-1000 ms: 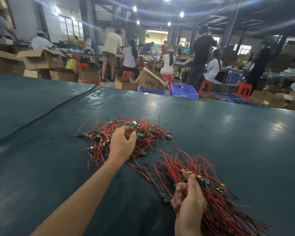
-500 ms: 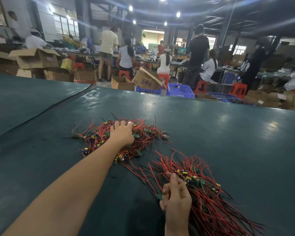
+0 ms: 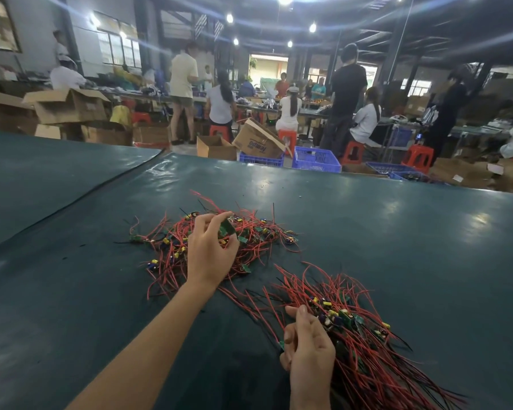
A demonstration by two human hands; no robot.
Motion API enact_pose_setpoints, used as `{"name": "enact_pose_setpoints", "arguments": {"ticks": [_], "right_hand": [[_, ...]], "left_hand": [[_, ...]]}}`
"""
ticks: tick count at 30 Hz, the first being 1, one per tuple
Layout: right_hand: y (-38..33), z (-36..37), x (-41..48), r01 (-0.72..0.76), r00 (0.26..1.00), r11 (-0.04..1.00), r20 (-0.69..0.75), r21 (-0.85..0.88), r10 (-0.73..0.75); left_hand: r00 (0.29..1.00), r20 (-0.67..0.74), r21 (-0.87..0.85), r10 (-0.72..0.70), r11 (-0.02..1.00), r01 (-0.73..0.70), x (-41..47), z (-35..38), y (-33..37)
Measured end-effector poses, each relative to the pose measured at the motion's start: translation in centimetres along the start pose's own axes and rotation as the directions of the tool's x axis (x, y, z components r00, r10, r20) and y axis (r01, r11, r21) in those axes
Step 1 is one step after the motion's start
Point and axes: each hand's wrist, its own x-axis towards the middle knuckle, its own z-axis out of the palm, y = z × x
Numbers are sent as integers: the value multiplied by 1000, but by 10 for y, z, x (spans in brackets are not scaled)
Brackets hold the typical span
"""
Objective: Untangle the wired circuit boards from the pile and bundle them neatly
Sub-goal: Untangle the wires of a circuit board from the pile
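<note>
- A large workshop hall fills the background, with people (image 3: 348,93) standing and sitting at long benches. Open cardboard boxes (image 3: 68,106), blue crates (image 3: 316,159) and red stools (image 3: 353,152) sit on the floor beyond the near table.
- A wide table (image 3: 397,238) with a dark green, slightly glossy cover takes up the lower two thirds of the view.
- A loose pile (image 3: 261,235) of small circuit boards lies near the middle of the table. Their red and black wires cross in every direction.
- A bundle (image 3: 365,344) of the same wired boards lies nearer the viewer and to the right, just beside the pile. Its wires run roughly parallel, fanning towards the lower right corner, and its boards are gathered near the top.
- The left hand (image 3: 209,253) reaches in from the lower left, its bare forearm stretched across the table, and sits over the pile.
- The right hand (image 3: 308,353) sits at the bundle's near left edge, fingers curled in on its wires — back of the hand towards the camera.
- A small green board (image 3: 226,229) is pinched between the left thumb and forefinger, lifted just above the pile.
</note>
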Motion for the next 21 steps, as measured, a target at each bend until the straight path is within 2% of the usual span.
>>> {"name": "enact_pose_setpoints", "arguments": {"ticks": [3,7,11,14,17,21], "right_hand": [[1,2,-2,1,1000,1000,10,-8,-1],[2,4,-5,28,999,998,23,-64,-26],[-1,6,-10,37,992,996,127,-86,-26],[-2,7,-14,63,983,993,179,-101,-44],[2,8,-14,73,988,992,142,-102,-58],[1,6,-14,152,988,978,38,-140,-148]], "left_hand": [[988,-147,-196,45,978,-74,-26,-15,19],[946,-282,-268,158,934,-236,-48,-30,42],[969,-226,-437,101,878,-194,-74,-32,52],[982,-153,-468,110,867,-171,-102,-31,48],[980,-60,-470,189,861,-195,-116,-30,47],[971,-9,-472,238,855,-214,-123,-28,52]]}}
